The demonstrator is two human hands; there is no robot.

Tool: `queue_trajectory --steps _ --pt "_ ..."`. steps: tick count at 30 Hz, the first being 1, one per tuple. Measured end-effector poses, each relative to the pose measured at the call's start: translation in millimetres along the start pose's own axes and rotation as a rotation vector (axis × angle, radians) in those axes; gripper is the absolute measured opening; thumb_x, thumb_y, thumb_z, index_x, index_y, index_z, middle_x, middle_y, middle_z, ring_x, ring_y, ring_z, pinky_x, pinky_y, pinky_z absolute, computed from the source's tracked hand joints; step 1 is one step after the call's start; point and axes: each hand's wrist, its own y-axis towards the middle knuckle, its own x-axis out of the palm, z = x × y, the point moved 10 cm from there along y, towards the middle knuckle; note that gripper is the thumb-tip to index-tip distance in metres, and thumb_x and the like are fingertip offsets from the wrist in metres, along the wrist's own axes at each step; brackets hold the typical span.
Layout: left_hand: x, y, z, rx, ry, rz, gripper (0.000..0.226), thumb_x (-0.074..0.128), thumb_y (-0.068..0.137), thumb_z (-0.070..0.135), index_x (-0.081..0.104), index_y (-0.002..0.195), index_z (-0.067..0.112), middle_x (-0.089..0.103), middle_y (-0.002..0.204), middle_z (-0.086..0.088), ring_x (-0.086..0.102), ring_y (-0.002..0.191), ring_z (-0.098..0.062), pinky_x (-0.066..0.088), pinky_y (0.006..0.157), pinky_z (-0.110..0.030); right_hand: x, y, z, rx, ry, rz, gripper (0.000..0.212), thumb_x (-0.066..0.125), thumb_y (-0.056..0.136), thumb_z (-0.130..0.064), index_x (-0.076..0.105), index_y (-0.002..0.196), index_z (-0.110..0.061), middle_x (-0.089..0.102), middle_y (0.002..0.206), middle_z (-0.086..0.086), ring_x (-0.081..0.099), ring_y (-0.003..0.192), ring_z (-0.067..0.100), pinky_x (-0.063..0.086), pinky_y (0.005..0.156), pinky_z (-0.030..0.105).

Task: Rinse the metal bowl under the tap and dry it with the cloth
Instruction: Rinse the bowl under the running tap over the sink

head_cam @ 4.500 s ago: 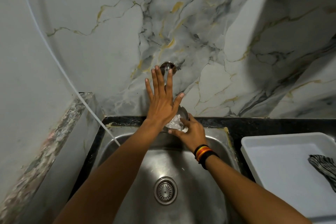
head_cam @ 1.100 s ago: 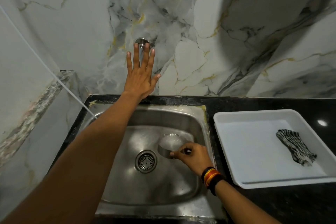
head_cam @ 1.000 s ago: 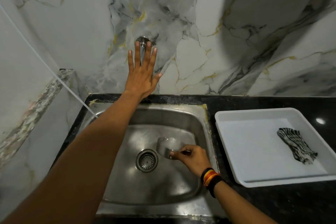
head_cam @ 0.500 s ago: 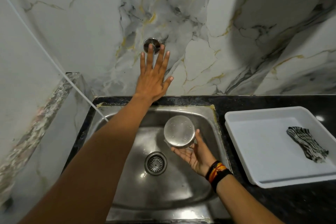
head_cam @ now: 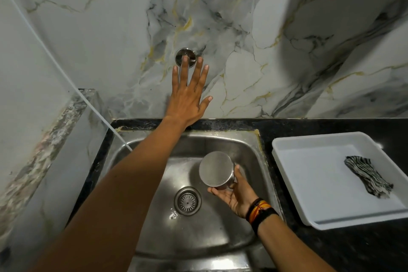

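Observation:
My right hand (head_cam: 237, 194) holds the small metal bowl (head_cam: 216, 169) upside down over the steel sink (head_cam: 198, 234), its flat base facing up at me. My left hand (head_cam: 187, 97) is stretched out flat with fingers apart, its fingertips at the round metal tap fitting (head_cam: 186, 58) on the marble wall. I cannot see any water running. The striped black-and-white cloth (head_cam: 368, 176) lies crumpled in the white tray (head_cam: 295, 183) to the right of the sink.
The drain strainer (head_cam: 187, 201) sits in the middle of the sink floor. Black stone counter (head_cam: 357, 247) surrounds the sink and tray. A thin white hose (head_cam: 66, 81) runs diagonally down into the sink's left corner. A marble ledge (head_cam: 44, 146) borders the left side.
My right hand has lifted the bowl off the sink floor and turned it upside down. The left hand has stayed at the tap fitting. The view shifted slightly.

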Motion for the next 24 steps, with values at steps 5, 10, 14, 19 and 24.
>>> queue_trajectory --steps 5,10,14,19,24 --pt "2.3 -0.7 -0.5 -0.001 -0.001 0.001 0.086 0.038 0.108 0.062 0.008 0.172 0.011 0.0 0.179 -0.018 -0.001 0.163 -0.05 -0.002 0.13 -0.066 5.8 -2.3 -1.1 0.012 0.014 -0.031 0.065 0.052 0.097 -0.062 0.056 0.119 -0.002 0.062 0.124 0.04 0.066 0.111 0.051 0.065 0.067 0.048" --pt "4.9 -1.5 0.7 -0.006 -0.006 -0.014 0.088 0.036 0.108 0.064 0.007 0.172 0.012 -0.001 0.179 -0.017 -0.002 0.163 -0.05 0.0 0.129 -0.068 -0.4 6.1 -3.4 0.025 0.101 -0.029 0.082 0.051 0.096 -0.065 0.044 0.148 -0.001 0.056 0.138 0.039 0.075 0.09 0.051 0.066 0.06 0.051" --pt "3.6 -1.6 -1.6 -0.014 0.002 -0.023 0.088 0.036 0.107 0.065 0.008 0.172 0.012 0.0 0.179 -0.017 -0.001 0.163 -0.05 0.0 0.129 -0.068 -4.5 9.6 -6.2 0.009 0.082 -0.038 0.083 0.05 0.096 -0.067 0.042 0.15 -0.004 0.057 0.135 0.04 0.077 0.082 0.049 0.066 0.059 0.047" --pt "5.1 -0.5 -1.2 -0.004 0.001 -0.02 0.088 0.037 0.107 0.064 0.009 0.172 0.012 0.001 0.179 -0.017 -0.001 0.163 -0.05 0.001 0.129 -0.068 -4.8 7.1 -13.2 -0.029 0.043 -0.041 0.07 0.05 0.096 -0.067 0.05 0.132 -0.006 0.058 0.133 0.04 0.073 0.1 0.05 0.066 0.066 0.049" --pt "6.9 -1.3 0.7 -0.009 -0.007 -0.037 0.088 0.036 0.107 0.064 0.007 0.172 0.012 -0.001 0.179 -0.017 -0.001 0.163 -0.05 0.001 0.129 -0.069 -16.4 6.0 -14.0 -0.057 0.075 0.002 0.068 0.049 0.098 -0.064 0.049 0.134 -0.007 0.062 0.117 0.035 0.067 0.103 0.049 0.064 0.066 0.051"
